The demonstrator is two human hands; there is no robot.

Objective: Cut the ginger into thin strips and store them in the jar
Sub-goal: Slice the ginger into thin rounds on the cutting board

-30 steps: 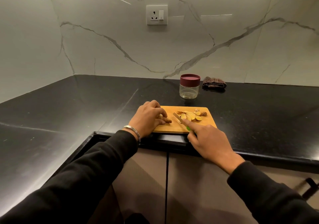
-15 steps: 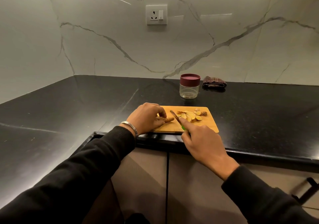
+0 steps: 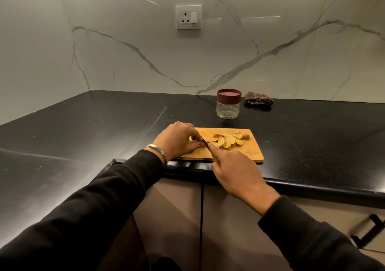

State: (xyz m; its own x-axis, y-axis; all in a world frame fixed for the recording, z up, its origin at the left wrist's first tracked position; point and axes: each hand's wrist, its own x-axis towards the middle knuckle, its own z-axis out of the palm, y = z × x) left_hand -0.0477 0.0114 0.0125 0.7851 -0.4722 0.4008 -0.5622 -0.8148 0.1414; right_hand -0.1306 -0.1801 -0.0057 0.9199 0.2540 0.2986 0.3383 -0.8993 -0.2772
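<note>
A ginger piece (image 3: 195, 144) is pinned to the wooden cutting board (image 3: 245, 154) by the curled fingers of the left hand (image 3: 177, 140). A green-handled knife (image 3: 206, 144) is gripped in the right hand (image 3: 235, 170), its blade set against the ginger. Cut slices (image 3: 226, 141) are fanned mid-board. Behind the board, a lidded glass jar (image 3: 228, 106) is stood on the black counter (image 3: 104, 124), with a folded cloth (image 3: 258, 101) just beside it.
</note>
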